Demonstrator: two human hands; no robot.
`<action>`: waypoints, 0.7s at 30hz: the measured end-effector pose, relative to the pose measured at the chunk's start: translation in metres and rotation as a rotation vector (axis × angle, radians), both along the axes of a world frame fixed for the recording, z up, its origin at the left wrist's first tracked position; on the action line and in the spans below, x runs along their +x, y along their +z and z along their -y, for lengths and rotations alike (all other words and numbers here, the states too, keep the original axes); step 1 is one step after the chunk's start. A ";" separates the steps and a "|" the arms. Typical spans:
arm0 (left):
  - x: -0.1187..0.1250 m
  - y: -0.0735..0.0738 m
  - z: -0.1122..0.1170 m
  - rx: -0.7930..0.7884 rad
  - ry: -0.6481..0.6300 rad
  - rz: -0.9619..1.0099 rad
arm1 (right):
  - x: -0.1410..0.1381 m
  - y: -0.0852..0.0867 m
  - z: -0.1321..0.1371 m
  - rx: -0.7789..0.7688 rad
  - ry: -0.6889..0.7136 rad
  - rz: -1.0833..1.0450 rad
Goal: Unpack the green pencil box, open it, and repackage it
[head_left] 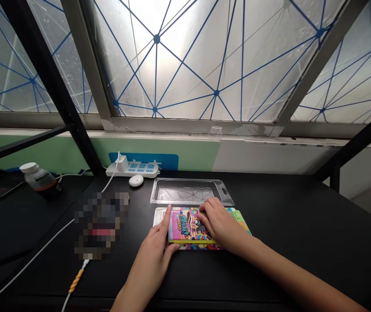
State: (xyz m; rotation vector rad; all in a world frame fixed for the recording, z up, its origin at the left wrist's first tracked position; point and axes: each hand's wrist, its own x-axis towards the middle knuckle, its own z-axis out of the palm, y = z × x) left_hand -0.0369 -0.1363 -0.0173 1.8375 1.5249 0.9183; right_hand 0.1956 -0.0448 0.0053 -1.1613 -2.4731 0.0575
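Left hand (159, 236) pressing along the left edge of a colourful printed packet (188, 227), right hand (219, 221) gripping its upper right side, the hands holding it between them, packet lying on a larger printed card (242, 227), clear plastic tray (185, 193) just beyond, on a black desk (302, 242)

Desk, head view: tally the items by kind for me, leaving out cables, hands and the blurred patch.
Phone: 1
White-capped bottle: 1
Power strip: 1
White charger plug: 1
Round white puck: 1
Clear plastic tray: 1
Colourful printed pack: 1
Total: 7
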 end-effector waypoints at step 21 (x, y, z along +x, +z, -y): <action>-0.030 0.004 0.010 -0.067 0.053 -0.028 | 0.057 0.017 0.088 0.131 0.236 0.124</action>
